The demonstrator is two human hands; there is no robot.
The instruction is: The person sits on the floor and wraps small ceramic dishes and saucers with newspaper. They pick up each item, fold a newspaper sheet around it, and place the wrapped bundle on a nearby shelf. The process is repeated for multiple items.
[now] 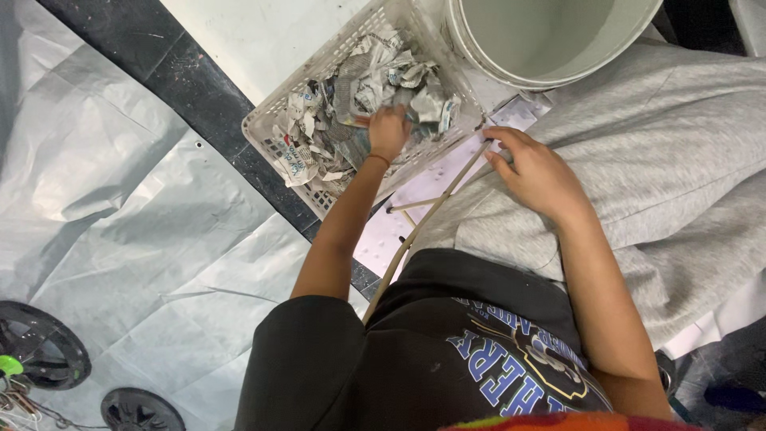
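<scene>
My left hand [388, 130] reaches into a white plastic basket [263, 120] and is closed on crumpled newspaper scraps [355, 96] that fill it. My right hand [536, 172] rests on my grey-clad lap and pinches the upper end of a thin tan stick [421, 227], which slants down towards my body. A second short stick [415, 203] branches off it to the left. A thin red band sits on my left wrist.
A large white bucket [550, 44] stands just right of the basket. Grey plastic sheeting [120, 207] covers the floor at left, crossed by a black strip [199, 88]. Black wheels [40, 343] lie at the bottom left. A perforated white sheet [415, 207] lies under the sticks.
</scene>
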